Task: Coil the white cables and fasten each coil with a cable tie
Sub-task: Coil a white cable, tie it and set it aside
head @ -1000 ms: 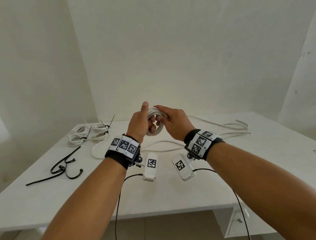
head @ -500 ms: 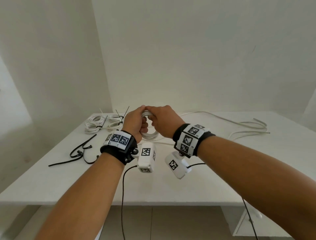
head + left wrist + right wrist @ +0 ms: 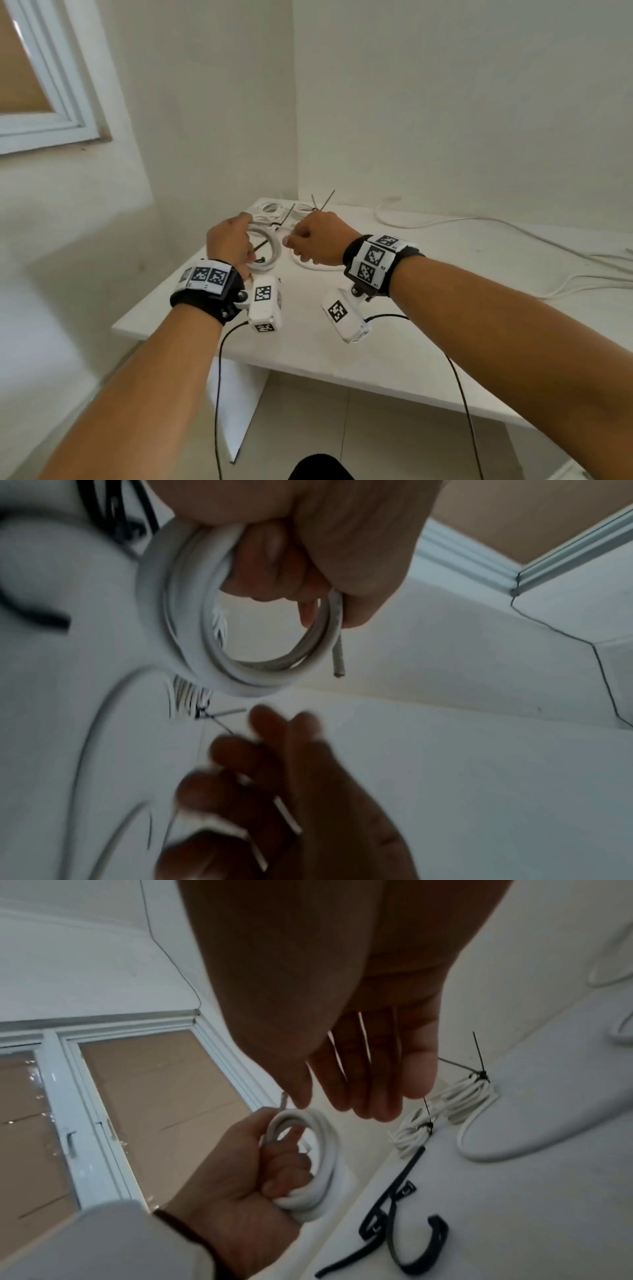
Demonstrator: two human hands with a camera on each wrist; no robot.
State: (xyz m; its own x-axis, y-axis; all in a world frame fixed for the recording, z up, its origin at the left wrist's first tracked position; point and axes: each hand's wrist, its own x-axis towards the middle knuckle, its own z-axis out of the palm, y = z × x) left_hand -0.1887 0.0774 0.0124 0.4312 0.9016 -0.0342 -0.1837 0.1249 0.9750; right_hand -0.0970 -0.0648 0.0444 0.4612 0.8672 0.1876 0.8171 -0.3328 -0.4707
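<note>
White table (image 3: 394, 346) in corner (window (image 3: 30, 68) left).

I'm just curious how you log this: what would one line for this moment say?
left hand: grips coiled white round cable | right hand: open, holds nothing | loose black plastic cable ties: on white table

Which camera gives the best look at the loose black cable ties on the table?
Right wrist: the loose black cable ties lie unobstructed on the table. The left wrist view shows only blurred black shapes in its top-left corner; in the head view the left hand mostly hides them.
</note>
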